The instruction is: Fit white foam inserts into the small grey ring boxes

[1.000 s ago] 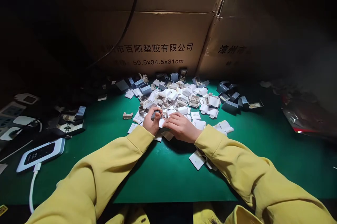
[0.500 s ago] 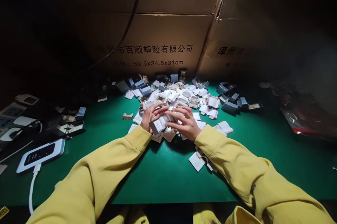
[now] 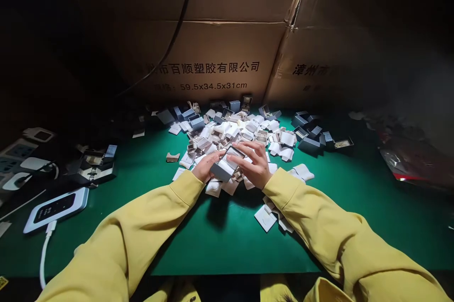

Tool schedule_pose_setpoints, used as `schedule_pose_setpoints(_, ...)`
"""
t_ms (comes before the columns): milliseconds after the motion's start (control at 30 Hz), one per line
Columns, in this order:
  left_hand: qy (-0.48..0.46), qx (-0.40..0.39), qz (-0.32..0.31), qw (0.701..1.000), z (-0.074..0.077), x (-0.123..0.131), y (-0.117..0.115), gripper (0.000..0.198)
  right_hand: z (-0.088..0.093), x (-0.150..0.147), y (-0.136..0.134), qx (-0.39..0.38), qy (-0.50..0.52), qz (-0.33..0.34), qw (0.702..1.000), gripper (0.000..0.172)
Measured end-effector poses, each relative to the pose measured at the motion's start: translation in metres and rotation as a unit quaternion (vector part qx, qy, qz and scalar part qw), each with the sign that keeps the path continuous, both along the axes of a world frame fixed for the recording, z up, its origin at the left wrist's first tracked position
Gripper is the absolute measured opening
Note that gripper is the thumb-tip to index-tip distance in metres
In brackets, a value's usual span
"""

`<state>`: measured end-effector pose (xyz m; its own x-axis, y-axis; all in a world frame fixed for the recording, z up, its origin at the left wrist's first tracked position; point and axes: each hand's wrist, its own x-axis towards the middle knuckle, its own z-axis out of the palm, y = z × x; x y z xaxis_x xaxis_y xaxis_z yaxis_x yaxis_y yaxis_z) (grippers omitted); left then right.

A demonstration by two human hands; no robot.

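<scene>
Above the near edge of the pile, a small grey-blue box with white pieces inside sits tilted between both hands. My left hand is closed around its left side, the thumb along the far side and the other fingers hidden behind the box. My right hand bends over from the right with its fingertips on the white piece and the box's right edge. Beneath and beyond lies a heap of small folded white card pieces. Several dark grey boxes lie right of the heap.
Large cardboard cartons stand along the back, with a black cable hanging in front. On the left lie a white device with a cable, a power strip and open boxes. A plastic bag is at right.
The box has moved slightly right and turned, so more of its grey near side shows. My left fingers, spread behind it before, are now mostly hidden; my right fingers have shifted over it.
</scene>
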<state>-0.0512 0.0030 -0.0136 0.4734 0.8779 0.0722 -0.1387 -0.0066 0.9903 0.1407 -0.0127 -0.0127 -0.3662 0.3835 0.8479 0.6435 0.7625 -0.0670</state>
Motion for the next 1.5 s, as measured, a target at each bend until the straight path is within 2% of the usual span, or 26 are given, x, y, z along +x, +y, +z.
schedule_pose_setpoints(100,-0.023,-0.187,-0.153,0.970,0.006,0.000,-0.006,0.056,-0.001,0.001,0.000,0.000,-0.005,0.019,1.000,0.028)
schedule_pose_setpoints(167,-0.028,-0.208,-0.153,0.966,0.009,-0.001,-0.009,0.055,-0.001,0.000,0.001,-0.003,-0.017,0.027,0.999,0.030)
schedule_pose_setpoints(233,-0.037,-0.188,-0.125,0.973,0.010,0.000,-0.008,0.056,-0.001,-0.001,0.001,-0.027,-0.026,0.022,0.999,0.031)
schedule_pose_setpoints(300,-0.061,-0.144,-0.072,0.985,0.008,0.000,-0.004,0.063,0.002,-0.002,0.000,-0.057,-0.005,0.012,0.998,0.031)
schedule_pose_setpoints(433,-0.095,-0.047,0.115,0.988,0.001,0.000,0.007,0.071,0.007,-0.007,-0.004,-0.109,0.118,0.014,0.987,0.024)
schedule_pose_setpoints(533,-0.050,0.058,0.161,0.984,-0.004,0.000,0.008,0.071,0.008,-0.011,-0.005,-0.231,0.184,0.040,0.955,0.018)
schedule_pose_setpoints(600,0.018,0.185,0.146,0.972,-0.007,-0.001,0.005,0.064,0.007,-0.013,-0.003,-0.327,0.203,0.061,0.921,0.020)
schedule_pose_setpoints(700,0.118,0.388,0.100,0.909,-0.009,0.000,0.000,0.055,0.006,-0.015,0.000,-0.394,0.213,0.096,0.889,0.023)
schedule_pose_setpoints(767,0.140,0.462,0.064,0.873,-0.010,0.001,-0.001,0.055,0.005,-0.016,0.000,-0.419,0.235,0.128,0.868,0.024)
schedule_pose_setpoints(833,0.140,0.474,0.036,0.869,-0.009,0.001,-0.002,0.054,0.005,-0.017,-0.001,-0.450,0.283,0.150,0.834,0.023)
schedule_pose_setpoints(933,0.129,0.460,0.009,0.878,-0.009,0.003,-0.003,0.047,0.004,-0.019,-0.002,-0.490,0.348,0.147,0.786,0.026)
schedule_pose_setpoints(1033,0.114,0.459,0.006,0.881,-0.009,0.004,-0.004,0.043,0.005,-0.019,-0.003,-0.512,0.356,0.149,0.767,0.030)
schedule_pose_setpoints(1133,0.109,0.478,0.019,0.871,-0.009,0.005,-0.005,0.047,0.007,-0.020,-0.004,-0.499,0.344,0.152,0.781,0.029)
schedule_pose_setpoints(1300,0.140,0.543,0.055,0.826,-0.009,0.004,-0.005,0.060,0.008,-0.021,-0.007,-0.390,0.278,0.081,0.874,0.018)
schedule_pose_setpoints(1367,0.149,0.550,0.065,0.819,-0.008,0.004,-0.005,0.059,0.005,-0.022,-0.007,-0.353,0.249,0.054,0.900,0.012)
schedule_pose_setpoints(1433,0.156,0.536,0.077,0.826,-0.007,0.003,-0.005,0.057,0.001,-0.022,-0.007,-0.343,0.243,0.060,0.905,0.007)
schedule_pose_setpoints(1500,0.170,0.506,0.099,0.840,-0.007,0.002,-0.004,0.055,-0.003,-0.023,-0.007,-0.362,0.258,0.104,0.890,0.012)
